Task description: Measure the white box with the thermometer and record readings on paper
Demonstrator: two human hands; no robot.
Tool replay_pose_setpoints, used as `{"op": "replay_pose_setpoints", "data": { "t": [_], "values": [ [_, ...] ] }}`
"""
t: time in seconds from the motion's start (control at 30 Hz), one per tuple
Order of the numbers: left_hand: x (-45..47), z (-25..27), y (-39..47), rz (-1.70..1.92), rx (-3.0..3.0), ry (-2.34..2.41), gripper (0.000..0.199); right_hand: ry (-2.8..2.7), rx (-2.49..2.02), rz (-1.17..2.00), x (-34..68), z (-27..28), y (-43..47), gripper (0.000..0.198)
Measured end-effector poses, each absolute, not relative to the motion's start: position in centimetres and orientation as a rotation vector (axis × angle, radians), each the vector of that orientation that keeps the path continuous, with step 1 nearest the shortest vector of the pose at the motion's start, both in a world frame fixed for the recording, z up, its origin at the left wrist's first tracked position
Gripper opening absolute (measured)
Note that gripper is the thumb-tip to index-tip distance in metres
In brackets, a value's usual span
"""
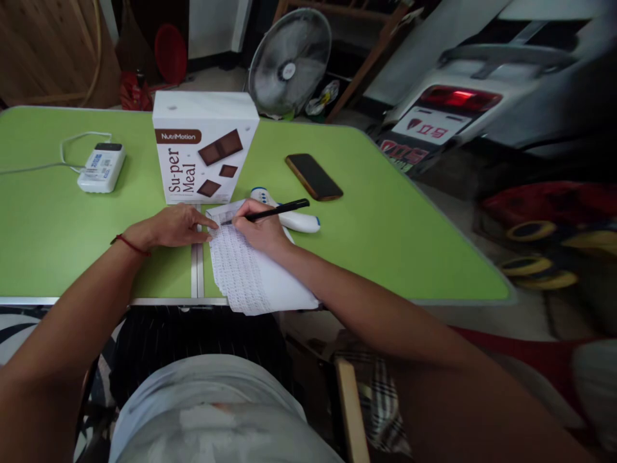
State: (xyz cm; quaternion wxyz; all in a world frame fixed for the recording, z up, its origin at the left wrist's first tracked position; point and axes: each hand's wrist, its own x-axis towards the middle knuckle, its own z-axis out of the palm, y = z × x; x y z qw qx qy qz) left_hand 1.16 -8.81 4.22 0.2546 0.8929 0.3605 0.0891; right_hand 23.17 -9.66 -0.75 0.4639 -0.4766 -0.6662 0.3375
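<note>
A black pen [284, 208] is gripped in my right hand [263, 228], its tip down on a sheet of paper [250, 270] covered on its left side with rows of small handwriting. My left hand [180, 225] lies at the paper's upper left edge, forefinger stretched onto the sheet near the pen tip, thumb apart from it. Behind both hands stands a white NutriMotion box [205, 148] with brown bars printed on it. A white handheld device with blue trim [301, 222] lies partly hidden behind my right hand.
On the green folding table [385, 244] are a dark phone [314, 176] at the right and a white power adapter with cables [102, 168] at the left. Past the far edge stands a fan [289, 64]. A scooter's rear [448, 109] is at the right.
</note>
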Motion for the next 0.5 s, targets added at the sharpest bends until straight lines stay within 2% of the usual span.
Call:
{"op": "replay_pose_setpoints", "data": {
  "t": [0.5],
  "values": [
    [1.27, 4.31, -8.89, 0.217, 2.418, 1.023, 0.037, -1.612, -1.186, 0.838, 23.15, -0.60, -9.72, 0.020]
  ]
}}
